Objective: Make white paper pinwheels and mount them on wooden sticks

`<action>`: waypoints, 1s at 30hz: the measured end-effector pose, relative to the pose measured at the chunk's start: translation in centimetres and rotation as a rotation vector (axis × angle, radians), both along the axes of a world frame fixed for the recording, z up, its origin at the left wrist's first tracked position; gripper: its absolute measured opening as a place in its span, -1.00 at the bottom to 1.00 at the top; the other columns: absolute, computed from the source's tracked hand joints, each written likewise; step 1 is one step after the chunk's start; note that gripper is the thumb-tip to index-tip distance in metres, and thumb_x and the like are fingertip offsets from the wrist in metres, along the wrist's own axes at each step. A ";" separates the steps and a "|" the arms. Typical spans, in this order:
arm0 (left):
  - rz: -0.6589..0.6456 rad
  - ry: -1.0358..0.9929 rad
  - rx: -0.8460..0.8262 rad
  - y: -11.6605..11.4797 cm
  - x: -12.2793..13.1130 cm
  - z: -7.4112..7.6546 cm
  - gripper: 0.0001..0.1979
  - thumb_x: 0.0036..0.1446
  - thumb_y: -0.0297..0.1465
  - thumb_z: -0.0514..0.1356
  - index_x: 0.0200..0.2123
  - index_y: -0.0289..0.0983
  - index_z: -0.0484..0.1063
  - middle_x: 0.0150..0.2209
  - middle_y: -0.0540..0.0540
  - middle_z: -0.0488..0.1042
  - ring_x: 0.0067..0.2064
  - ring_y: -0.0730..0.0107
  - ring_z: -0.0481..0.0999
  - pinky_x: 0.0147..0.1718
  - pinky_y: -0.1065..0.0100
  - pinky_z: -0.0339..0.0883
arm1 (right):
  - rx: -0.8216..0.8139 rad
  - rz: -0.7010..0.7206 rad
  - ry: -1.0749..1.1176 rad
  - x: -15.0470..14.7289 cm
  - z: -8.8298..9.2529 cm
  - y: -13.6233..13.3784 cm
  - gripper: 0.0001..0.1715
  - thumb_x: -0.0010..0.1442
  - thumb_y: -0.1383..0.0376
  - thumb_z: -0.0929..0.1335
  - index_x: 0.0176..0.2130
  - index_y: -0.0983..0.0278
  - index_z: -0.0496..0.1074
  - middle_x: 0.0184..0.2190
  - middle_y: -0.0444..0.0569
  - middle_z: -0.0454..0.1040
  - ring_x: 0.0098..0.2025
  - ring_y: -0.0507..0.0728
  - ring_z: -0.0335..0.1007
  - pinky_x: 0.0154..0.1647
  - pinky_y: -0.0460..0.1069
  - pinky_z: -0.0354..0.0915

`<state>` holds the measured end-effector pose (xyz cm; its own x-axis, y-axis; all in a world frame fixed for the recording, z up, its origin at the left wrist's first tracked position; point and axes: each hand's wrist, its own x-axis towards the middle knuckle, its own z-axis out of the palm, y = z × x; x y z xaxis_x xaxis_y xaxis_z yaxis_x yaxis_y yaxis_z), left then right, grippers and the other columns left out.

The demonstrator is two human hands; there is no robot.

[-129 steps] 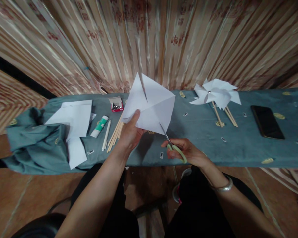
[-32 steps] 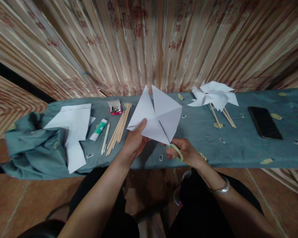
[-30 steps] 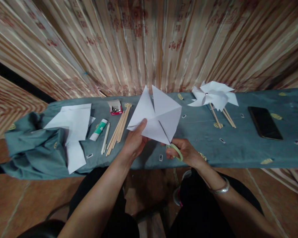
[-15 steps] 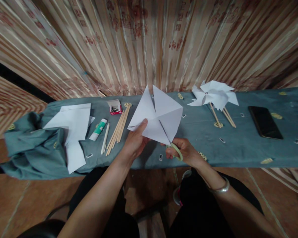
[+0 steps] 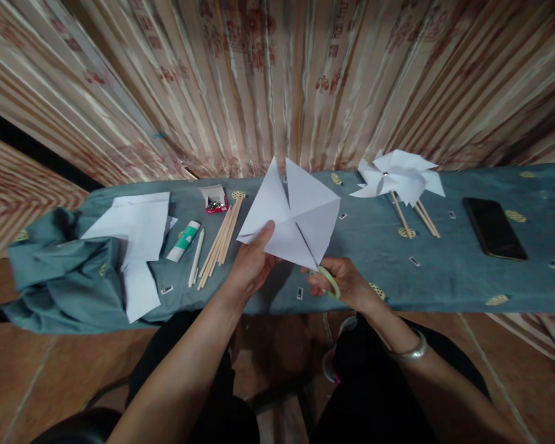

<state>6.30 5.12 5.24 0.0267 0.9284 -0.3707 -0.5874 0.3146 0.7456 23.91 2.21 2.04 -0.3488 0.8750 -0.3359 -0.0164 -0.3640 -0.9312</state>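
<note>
A white paper square (image 5: 277,225) with slits running from its corners toward the middle is held up above the cloth. My left hand (image 5: 254,259) grips its lower left part, thumb on top and fingers beneath. In my right hand (image 5: 337,277) are scissors (image 5: 329,282) with pale green handles, at the paper's lower right corner. The blades lie along the slit there and are mostly hidden. Further right, paper pinwheels (image 5: 402,176) on wooden sticks lie on the cloth.
On the blue-green cloth (image 5: 444,283) to the left lie paper sheets (image 5: 143,228), a glue stick (image 5: 184,241), white pens (image 5: 196,258), wooden sticks (image 5: 222,240) and a small red box (image 5: 214,200) of metal pins. A black phone (image 5: 494,228) rests at right. A curtain (image 5: 300,80) hangs behind.
Almost nothing differs. Both hands, the paper and the scissors keep their places, with only a very slight shift of the view.
</note>
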 end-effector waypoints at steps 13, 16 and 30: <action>0.054 -0.022 0.061 0.4 -0.4 0.0 -0.76 0.18 -0.43 0.26 -0.07 -0.31 0.49 -0.17 -0.11 0.63 -0.10 0.28 0.61 -0.09 0.32 0.47 | -0.003 0.118 -0.026 0.3 -0.2 -0.1 -0.33 -0.21 -0.14 0.55 -0.31 0.33 0.49 -0.57 -0.11 0.50 -0.54 0.01 0.37 -0.47 -0.07 0.32; 0.090 -0.048 0.096 0.7 -1.0 0.5 -0.64 0.16 -0.45 0.28 0.04 -0.23 0.45 -0.13 -0.10 0.63 -0.04 0.26 0.61 -0.09 0.32 0.49 | -0.025 0.185 -0.087 1.1 0.2 -0.3 -0.36 -0.16 -0.08 0.56 -0.26 0.33 0.46 -0.55 -0.14 0.46 -0.51 0.01 0.37 -0.44 -0.06 0.32; -0.007 0.067 0.145 0.5 -2.1 0.2 -0.56 0.04 -0.43 0.33 0.04 -0.27 0.46 -0.07 -0.14 0.61 0.04 0.07 0.56 0.01 0.13 0.46 | 0.236 -0.324 -0.153 8.6 -0.1 1.7 -0.39 -0.18 -0.13 0.56 -0.27 0.23 0.53 -0.49 -0.05 0.57 -0.46 0.08 0.44 -0.43 -0.04 0.33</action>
<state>4.16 5.65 5.43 0.0127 0.9722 -0.2340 -0.5331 0.2046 0.8210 32.51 3.92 1.98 -0.0050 0.9902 -0.1394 0.0497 -0.1390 -0.9890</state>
